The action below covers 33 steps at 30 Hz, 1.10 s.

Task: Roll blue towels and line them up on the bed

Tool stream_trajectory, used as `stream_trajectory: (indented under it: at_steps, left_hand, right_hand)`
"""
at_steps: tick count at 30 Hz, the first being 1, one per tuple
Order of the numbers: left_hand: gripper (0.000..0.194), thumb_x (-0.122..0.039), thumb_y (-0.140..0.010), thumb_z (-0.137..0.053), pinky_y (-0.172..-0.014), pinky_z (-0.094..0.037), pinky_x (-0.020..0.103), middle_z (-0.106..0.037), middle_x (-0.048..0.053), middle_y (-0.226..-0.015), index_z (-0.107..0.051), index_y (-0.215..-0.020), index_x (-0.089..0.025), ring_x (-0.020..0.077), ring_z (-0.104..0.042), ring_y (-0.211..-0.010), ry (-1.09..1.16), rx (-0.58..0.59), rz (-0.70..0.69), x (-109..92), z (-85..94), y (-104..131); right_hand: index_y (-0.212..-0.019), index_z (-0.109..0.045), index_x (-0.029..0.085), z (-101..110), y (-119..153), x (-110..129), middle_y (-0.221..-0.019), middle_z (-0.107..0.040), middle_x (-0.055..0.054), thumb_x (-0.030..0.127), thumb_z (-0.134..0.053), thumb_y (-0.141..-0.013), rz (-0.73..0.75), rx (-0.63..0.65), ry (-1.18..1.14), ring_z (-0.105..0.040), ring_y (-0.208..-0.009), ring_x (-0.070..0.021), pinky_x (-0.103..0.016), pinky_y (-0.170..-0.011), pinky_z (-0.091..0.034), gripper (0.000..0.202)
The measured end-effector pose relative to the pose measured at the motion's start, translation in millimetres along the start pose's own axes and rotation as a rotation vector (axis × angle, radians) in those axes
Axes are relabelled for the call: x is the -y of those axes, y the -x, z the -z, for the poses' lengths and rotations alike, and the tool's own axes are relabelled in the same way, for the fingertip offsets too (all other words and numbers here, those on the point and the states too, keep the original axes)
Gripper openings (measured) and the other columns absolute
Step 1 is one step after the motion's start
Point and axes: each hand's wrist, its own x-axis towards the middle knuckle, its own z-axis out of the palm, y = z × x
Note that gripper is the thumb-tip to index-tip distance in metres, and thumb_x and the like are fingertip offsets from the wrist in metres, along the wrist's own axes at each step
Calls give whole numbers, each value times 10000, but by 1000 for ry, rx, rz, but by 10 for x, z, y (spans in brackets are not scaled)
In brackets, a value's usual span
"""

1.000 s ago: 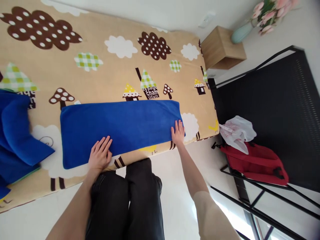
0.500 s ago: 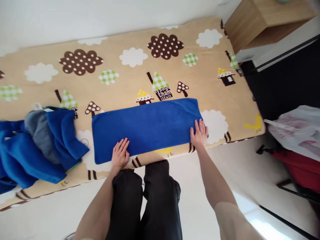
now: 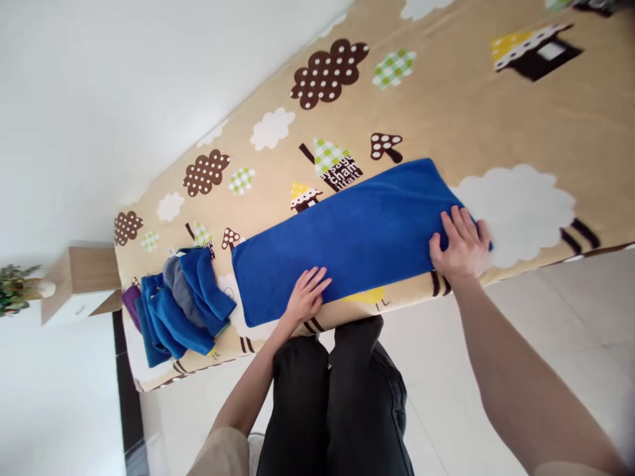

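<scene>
A long blue towel [image 3: 347, 231] lies spread in a strip along the near side of a bed with a patterned beige sheet [image 3: 436, 112]. My left hand [image 3: 304, 295] rests on its near edge, left of the middle, fingers stretched out on the cloth. Across the towel's right end lies my right hand [image 3: 462, 244], palm down with fingers apart. To the left, a loose pile of blue cloths [image 3: 173, 317] sits on the sheet, with a grey cloth [image 3: 183, 291] among them and a purple one [image 3: 131, 304] at its far left.
A white wall [image 3: 124, 99] runs behind the bed. Beyond the bed's left end stands a small wooden cabinet [image 3: 92, 268] with a plant [image 3: 17, 287] beside it. My knees [image 3: 347, 350] touch or nearly touch the bed's front edge above the pale tiled floor [image 3: 446, 390].
The view has swung left and tilted, bringing the cabinet and plant into sight. Both hands stay at about the same places on the towel, which still lies flat.
</scene>
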Motion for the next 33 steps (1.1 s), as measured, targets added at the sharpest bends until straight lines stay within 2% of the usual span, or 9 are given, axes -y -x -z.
stream_trajectory:
  at_steps: [2, 4, 7, 10, 13, 17, 20, 24, 33]
  left_hand:
    - [527, -245, -1024, -224, -1315, -175, 412, -250, -25, -1673, -573, -1418, -271, 204, -163, -1560, 8, 55, -115, -190, 55, -448]
    - [501, -287, -1028, -238, -1303, -179, 397, -209, -44, -1682, -622, -1350, -285, 227, -149, -1556, 4, 60, -102, -319, 47, -802]
    - [469, -320, -1040, -277, -1289, -161, 407, -235, 13, -1680, -661, -1295, -227, 266, -150, -1550, 41, 17, -62, -305, 11, -968]
    - [476, -323, -1045, -309, -1299, -109, 408, -283, 49, -1669, -571, -1430, -226, 250, -186, -1553, 43, -43, 0, -57, 19, -668]
    - [542, -296, -1049, -272, -1309, -95, 427, -237, 58, -1688, -415, -1563, -201, 236, -158, -1569, -17, -43, 134, 323, 46, -60]
    - [535, -287, -1046, -324, -1304, -133, 514, -272, 105, -1676, -435, -1557, -173, 256, -166, -1577, -100, -150, 348, 841, 9, 825]
    - [569, -287, -1034, -362, -1290, -159, 555, -213, 108, -1696, -364, -1596, -198, 268, -146, -1585, -126, -268, 507, 1099, -58, 1247]
    - [598, -306, -1036, -352, -1286, -157, 559, -148, 89, -1716, -295, -1624, -215, 272, -119, -1591, -119, -333, 622, 1193, -114, 1370]
    - [618, -277, -1033, -351, -1279, -152, 600, -182, 113, -1706, -247, -1640, -232, 284, -123, -1588, -124, -312, 634, 1155, -84, 1359]
  right_hand:
    - [-1478, -533, 91, -10, 3, -12, -1565, -477, -160, 334, -384, -953, 0, -1, 22, -372, -1504, -241, -458, -1247, -187, 598]
    - [-1472, -540, 88, -24, 8, -23, -1567, -477, -149, 348, -366, -961, 1, 1, 48, -362, -1512, -222, -434, -1252, -177, 599]
    - [-1465, -546, 77, -46, 17, -38, -1561, -481, -162, 341, -359, -956, 8, -1, 68, -359, -1514, -229, -445, -1246, -185, 602]
    - [-1460, -548, 76, -67, 25, -54, -1547, -497, -173, 320, -378, -942, 25, -26, 72, -373, -1506, -239, -461, -1239, -202, 597]
    - [-1461, -548, 88, -86, 29, -70, -1538, -508, -174, 282, -428, -912, 27, -24, 92, -383, -1498, -238, -452, -1236, -217, 595]
    - [-1449, -558, 89, -116, 25, -99, -1525, -522, -180, 252, -455, -895, 22, -31, 110, -404, -1484, -244, -456, -1228, -241, 587]
    - [-1449, -556, 83, -112, 25, -103, -1530, -517, -177, 257, -443, -912, 11, -19, 114, -389, -1497, -237, -455, -1236, -230, 576]
    - [-1449, -560, 72, -6, 38, -12, -1552, -493, -158, 256, -474, -876, 5, -1, 73, -371, -1510, -224, -425, -1252, -204, 608]
    - [-1452, -561, 85, 161, 39, 191, -1542, -504, -152, 221, -493, -845, -8, -27, 41, -392, -1501, -222, -417, -1242, -238, 626]
